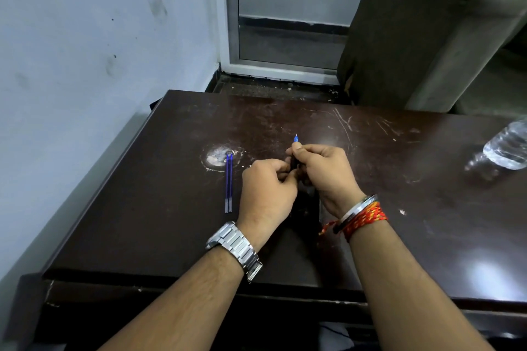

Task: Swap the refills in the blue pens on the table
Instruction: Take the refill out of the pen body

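Both of my hands meet over the middle of the dark brown table (148,230) and grip one blue pen (295,140). My right hand (322,171) is closed around its upper part, with the blue tip sticking up past the fingers. My left hand (268,188) pinches the pen's lower end just below the right hand. Most of the pen's body is hidden by fingers. Two thin blue refills (228,182) lie side by side on the table, left of my left hand, apart from it.
A clear plastic water bottle (504,148) lies on its side at the table's right edge. A grey upholstered chair back (422,36) stands beyond the far right of the table. A pale wall runs along the left side.
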Tool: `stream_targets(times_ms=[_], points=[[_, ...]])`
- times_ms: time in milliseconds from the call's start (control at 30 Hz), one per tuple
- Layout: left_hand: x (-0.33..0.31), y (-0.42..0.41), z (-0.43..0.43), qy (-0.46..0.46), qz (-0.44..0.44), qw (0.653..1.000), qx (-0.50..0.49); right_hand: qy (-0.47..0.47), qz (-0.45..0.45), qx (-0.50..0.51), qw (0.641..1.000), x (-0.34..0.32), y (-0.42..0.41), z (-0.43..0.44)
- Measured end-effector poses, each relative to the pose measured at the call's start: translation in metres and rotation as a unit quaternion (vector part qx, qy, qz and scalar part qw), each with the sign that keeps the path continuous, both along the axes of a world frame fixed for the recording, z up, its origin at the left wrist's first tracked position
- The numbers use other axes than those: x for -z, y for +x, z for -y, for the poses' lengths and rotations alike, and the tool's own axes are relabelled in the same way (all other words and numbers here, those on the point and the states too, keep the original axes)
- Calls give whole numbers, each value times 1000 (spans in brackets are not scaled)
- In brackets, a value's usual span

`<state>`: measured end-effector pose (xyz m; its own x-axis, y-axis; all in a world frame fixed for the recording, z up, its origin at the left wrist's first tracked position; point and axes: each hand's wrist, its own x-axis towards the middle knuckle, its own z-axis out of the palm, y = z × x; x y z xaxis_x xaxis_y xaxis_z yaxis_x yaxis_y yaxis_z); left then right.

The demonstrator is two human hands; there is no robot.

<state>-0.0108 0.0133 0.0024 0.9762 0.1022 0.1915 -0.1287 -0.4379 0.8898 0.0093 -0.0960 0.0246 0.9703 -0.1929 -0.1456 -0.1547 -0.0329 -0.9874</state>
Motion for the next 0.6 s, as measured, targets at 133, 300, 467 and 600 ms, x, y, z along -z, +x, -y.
stream_targets(times_ms=[133,300,467,600], points=[[0,-1,-3,36,18,999,1,-38,27,-22,999,1,-1,-2],[-2,-2,-2,33,23,999,8,7,36,4,999,1,1,-2],[-2,-1,-3,47,22,999,6,-51,56,-13,997,4,0,0],[-4,-2,-2,39,19,999,11,23,51,-8,998,4,2,2]])
